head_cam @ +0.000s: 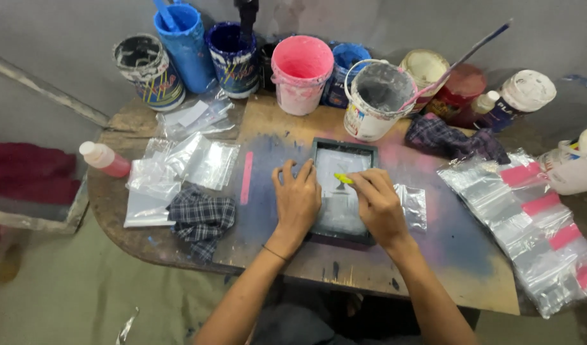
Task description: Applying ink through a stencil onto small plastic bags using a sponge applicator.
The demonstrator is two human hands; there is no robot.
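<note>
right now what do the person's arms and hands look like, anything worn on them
Both forearms are bare, with no sleeves in view and no gloves. The left hand has a thin dark band around its wrist. The right hand shows no ring, watch or band.

A paint-stained wooden table [287,262] carried paint buckets [300,73] along its far edge. Plastic bags [529,223] lay at its right edge, a checked rag [201,217] near its left.
</note>
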